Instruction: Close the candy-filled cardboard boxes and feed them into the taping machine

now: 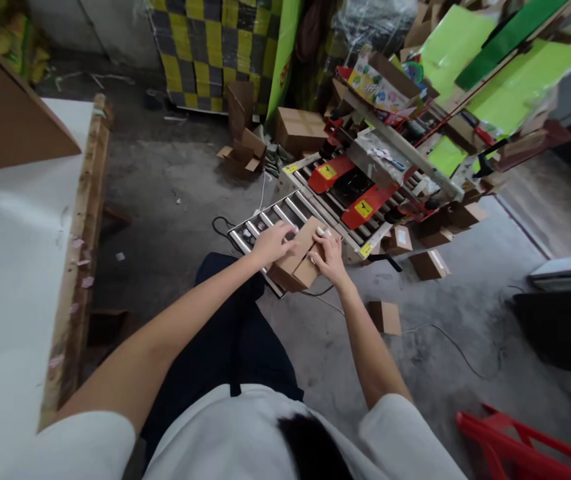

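Observation:
A small brown cardboard box [299,261] rests on the near end of a roller conveyor [265,220] that leads into a carton-sealing machine with red guides [360,207]. My left hand [273,243] lies on the box's left top flap, fingers curled over it. On the box's right side, my right hand [328,257] presses the flap down with bent fingers. Both hands grip the box between them.
A white table with a wooden edge [78,253] stands at the left. Small cardboard boxes [385,317] lie on the concrete floor by the machine, more [245,150] further back. Cables [445,337] run across the floor. A red plastic object [520,443] sits at bottom right.

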Tool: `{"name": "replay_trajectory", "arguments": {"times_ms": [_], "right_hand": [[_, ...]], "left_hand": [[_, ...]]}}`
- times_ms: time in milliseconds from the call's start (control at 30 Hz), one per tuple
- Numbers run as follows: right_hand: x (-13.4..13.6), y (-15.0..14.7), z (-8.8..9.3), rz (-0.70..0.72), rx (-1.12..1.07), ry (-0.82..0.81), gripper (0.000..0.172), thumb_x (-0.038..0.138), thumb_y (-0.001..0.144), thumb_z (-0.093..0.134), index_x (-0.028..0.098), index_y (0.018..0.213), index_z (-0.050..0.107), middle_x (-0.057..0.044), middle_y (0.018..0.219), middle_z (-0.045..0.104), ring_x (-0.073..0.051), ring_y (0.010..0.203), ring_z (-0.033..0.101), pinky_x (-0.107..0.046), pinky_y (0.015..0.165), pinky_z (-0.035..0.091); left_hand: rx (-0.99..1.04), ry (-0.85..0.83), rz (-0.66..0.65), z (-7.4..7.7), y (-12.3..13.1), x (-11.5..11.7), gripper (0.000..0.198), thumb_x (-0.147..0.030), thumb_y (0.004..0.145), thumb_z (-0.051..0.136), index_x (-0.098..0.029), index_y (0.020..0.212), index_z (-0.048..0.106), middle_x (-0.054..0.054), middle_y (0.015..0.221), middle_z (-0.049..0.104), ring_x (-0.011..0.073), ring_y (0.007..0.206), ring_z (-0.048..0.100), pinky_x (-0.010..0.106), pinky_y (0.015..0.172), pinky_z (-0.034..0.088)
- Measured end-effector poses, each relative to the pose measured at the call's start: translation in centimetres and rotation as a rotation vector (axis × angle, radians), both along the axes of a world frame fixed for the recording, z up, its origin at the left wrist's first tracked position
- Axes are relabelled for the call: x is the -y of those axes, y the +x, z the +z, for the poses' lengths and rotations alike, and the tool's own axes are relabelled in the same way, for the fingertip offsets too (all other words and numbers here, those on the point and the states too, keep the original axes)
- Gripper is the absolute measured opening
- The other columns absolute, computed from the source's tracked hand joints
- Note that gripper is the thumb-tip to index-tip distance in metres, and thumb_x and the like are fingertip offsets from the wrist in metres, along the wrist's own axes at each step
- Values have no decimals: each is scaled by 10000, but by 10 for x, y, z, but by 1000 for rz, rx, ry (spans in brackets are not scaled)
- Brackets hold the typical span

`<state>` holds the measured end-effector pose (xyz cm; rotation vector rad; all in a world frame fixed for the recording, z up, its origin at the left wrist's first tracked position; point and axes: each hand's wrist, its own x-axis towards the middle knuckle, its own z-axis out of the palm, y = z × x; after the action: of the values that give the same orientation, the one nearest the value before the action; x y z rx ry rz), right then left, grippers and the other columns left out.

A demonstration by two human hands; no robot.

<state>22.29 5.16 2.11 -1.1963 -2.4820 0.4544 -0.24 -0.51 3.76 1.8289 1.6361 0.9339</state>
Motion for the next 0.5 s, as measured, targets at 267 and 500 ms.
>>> {"name": "replay_trajectory", "arguments": {"times_ms": [267,500], "right_hand": [[76,-29,7,-36,256,97,976,696,878,507,148,1615,179,-267,1651,134,-493,1509,155,-791,1059,250],[-30,-22,8,19,53,125,983,820,818,477,147,1533,417,-325,1540,347,-580,1435,271,-834,1012,239]], "left_hand": [[520,-133,23,-45,32,-16,530,-319,922,551,-129,1417,538,159,1467,554,283,1365,516,459,1198,360],[474,66,288,-45,16,-8,485,-386,911,623,-187,1349,559,158,1352,604,272,1286,569,460,1101,481]]}}
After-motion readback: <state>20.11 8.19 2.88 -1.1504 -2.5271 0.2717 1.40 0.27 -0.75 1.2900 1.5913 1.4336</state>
